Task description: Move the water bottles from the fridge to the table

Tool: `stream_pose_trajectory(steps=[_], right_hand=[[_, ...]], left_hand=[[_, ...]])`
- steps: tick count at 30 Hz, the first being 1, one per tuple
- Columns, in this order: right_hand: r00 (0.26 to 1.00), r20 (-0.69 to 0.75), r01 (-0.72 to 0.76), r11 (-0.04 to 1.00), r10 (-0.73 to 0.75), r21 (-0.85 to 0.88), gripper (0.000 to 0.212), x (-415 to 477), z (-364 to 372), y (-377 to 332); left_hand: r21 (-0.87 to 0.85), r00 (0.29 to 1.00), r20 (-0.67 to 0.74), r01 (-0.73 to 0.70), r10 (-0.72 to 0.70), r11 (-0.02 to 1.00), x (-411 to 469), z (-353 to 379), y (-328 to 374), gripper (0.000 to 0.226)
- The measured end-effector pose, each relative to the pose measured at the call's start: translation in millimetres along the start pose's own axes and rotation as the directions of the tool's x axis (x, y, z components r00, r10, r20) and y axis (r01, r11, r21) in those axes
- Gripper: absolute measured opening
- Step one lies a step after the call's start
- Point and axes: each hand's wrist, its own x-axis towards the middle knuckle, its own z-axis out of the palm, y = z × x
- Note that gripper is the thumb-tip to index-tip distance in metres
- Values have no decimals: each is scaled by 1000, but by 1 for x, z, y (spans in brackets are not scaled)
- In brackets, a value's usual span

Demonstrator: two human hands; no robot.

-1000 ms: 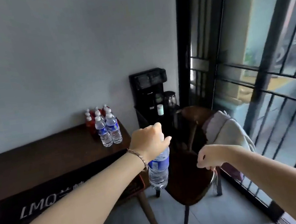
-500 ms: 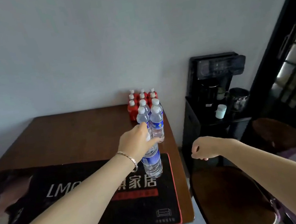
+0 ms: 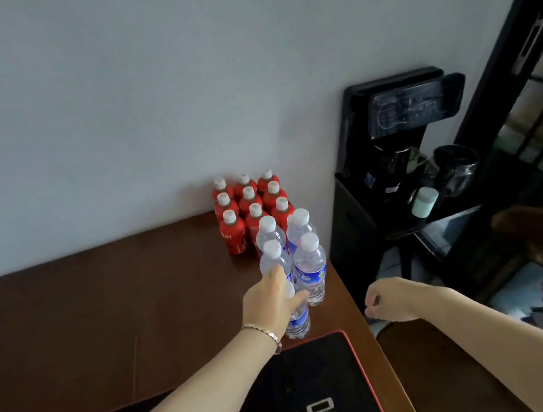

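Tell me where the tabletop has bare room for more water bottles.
Bare wood runs across the table left of the red bottles and the left hand, back to the wall and forward to the black mat. The right rear corner is crowded: red bottles against the wall, clear water bottles in front of them, the held bottle nearest, close to the right edge.

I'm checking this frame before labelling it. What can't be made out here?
- Head view: the cap of the clear blue-labelled water bottle, covered by the left hand.
- The loosely curled right hand: anything inside it is hidden.
- The fridge: out of frame.
- The black printed mat: cut by the bottom edge.
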Motion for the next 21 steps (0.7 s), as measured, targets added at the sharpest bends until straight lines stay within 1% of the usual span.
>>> stream_pose_trajectory(steps=[2, 4, 9, 14, 16, 18, 21], right_hand=[[999, 32, -26, 1000, 26, -13, 36, 8, -1, -1], [998, 51, -39, 999, 41, -35, 38, 14, -2, -1], [997, 74, -24, 999, 27, -36, 40, 28, -3, -2], [996, 94, 11, 998, -6, -59, 37, 30, -3, -7], [995, 95, 17, 997, -10, -77, 37, 24, -3, -8], [994, 102, 36, 995, -27, -93, 38, 20, 1, -7], [992, 104, 84, 988, -70, -133, 39, 11, 7, -8]], left_hand=[[2, 1000, 11, -20, 20, 1000, 12, 4, 2, 47], [42, 998, 18, -58, 57, 997, 21, 6, 5, 48], [85, 996, 16, -88, 87, 993, 28, 8, 10, 50], [-24, 999, 13, -44, 45, 999, 26, 8, 10, 50], [-58, 999, 6, -51, 51, 997, 20, 8, 7, 52], [-129, 998, -6, -61, 60, 990, 9, 6, 5, 50], [-120, 995, -52, -90, 84, 989, -16, 3, 3, 50]])
